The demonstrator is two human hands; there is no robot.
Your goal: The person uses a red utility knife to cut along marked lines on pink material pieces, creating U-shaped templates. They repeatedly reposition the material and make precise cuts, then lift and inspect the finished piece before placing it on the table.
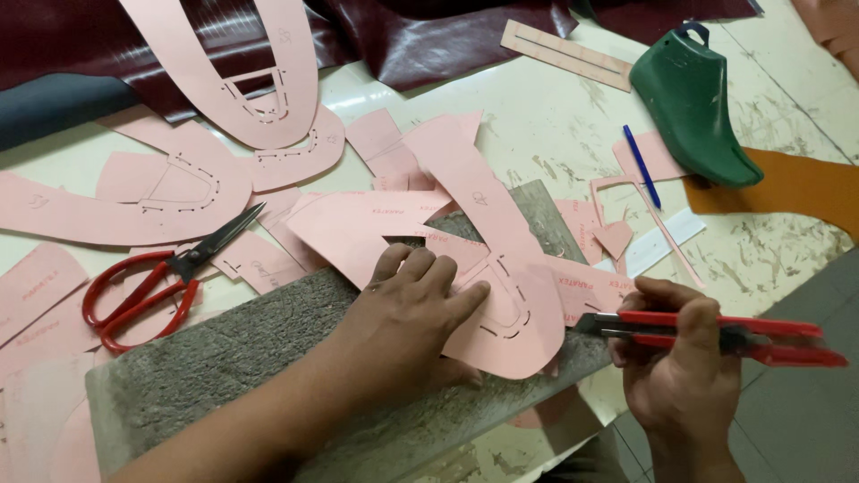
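Pressing down with our left hand (pixel 413 309), fingers spread flat, we pin a pink paper pattern (pixel 483 268) onto a grey cutting board (pixel 224 367) at the centre of the frame. Our right hand (pixel 684 367), lower right, is clamped around a red utility knife (pixel 716 333), its tip touching the pattern's right edge just beside the board's corner. The two hands are apart, with the pattern between them. The pattern has slots and dashes cut into it near our left fingertips.

Left of the board, red-handled scissors (pixel 148 291) lie closed on the white table (pixel 555 125), on top of more pink pattern pieces (pixel 170 192) that spread over the left and upper left. A dark red leather sheet (pixel 420 31) covers the top of the frame. Upper right, a green shoe form (pixel 693 103) stands on the table, touching an orange leather piece (pixel 787 188). A blue pen (pixel 642 165) lies near the form, on small pink scraps. A pink strip (pixel 565 54) sits top centre, beside the leather.
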